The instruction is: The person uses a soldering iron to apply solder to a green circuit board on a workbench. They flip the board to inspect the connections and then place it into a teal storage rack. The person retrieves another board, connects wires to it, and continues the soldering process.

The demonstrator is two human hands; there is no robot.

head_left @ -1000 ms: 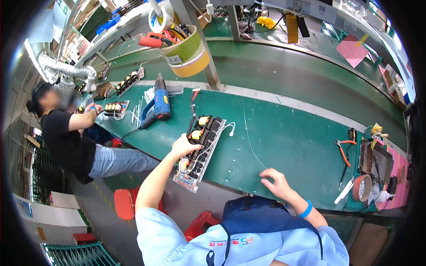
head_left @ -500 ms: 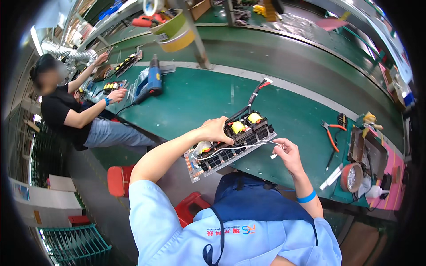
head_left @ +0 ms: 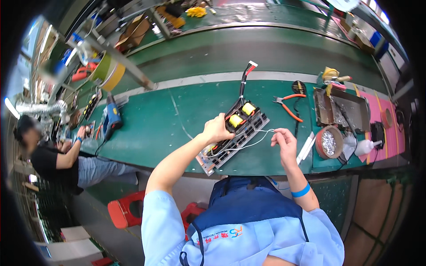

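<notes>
My left hand [head_left: 216, 129] is closed around the long edge of a circuit board [head_left: 230, 153] that carries black parts and yellow-wrapped coils [head_left: 235, 120]. The board lies tilted over the front part of the green bench. From its far end a bundle of black cables [head_left: 242, 86] with a white and red connector stretches away from me. A thin white wire [head_left: 253, 144] loops off the board toward the right. My right hand [head_left: 285, 142], with a blue band at the wrist, pinches that wire at the loop's end; its plug is hidden.
Orange-handled cutters [head_left: 290, 106] lie right of the board. Beyond them are a metal tray [head_left: 355, 111], a round tub of small silvery parts [head_left: 329, 142] and a white bottle [head_left: 364, 147]. A blue heat gun [head_left: 113, 113] rests at left, near a co-worker [head_left: 49, 150]. Red stools [head_left: 126, 210] stand below.
My view has shifted toward the right and the bench. The board has turned slightly and sits more over the bench. The white plug below my right fingers no longer shows.
</notes>
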